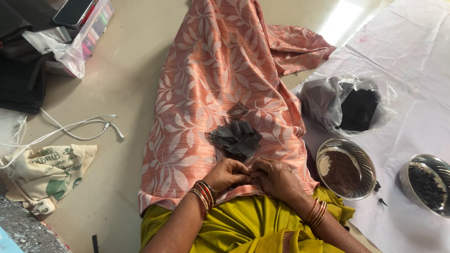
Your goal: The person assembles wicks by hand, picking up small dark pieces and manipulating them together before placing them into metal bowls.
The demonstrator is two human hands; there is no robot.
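My left hand and my right hand meet fingertip to fingertip over my lap, pinching something small that the fingers hide. Both rest on an orange cloth with a pale leaf pattern that runs from my lap away across the floor. Just beyond the hands lies a small heap of dark grey folded pieces on the cloth. Bangles ring both wrists. A yellow-green garment covers my lap under the cloth.
To the right on a white sheet stand a steel bowl of brown grains, a second steel bowl with dark contents, and a plastic bag holding something black. Left: white cables, a printed cloth bag, a clear box.
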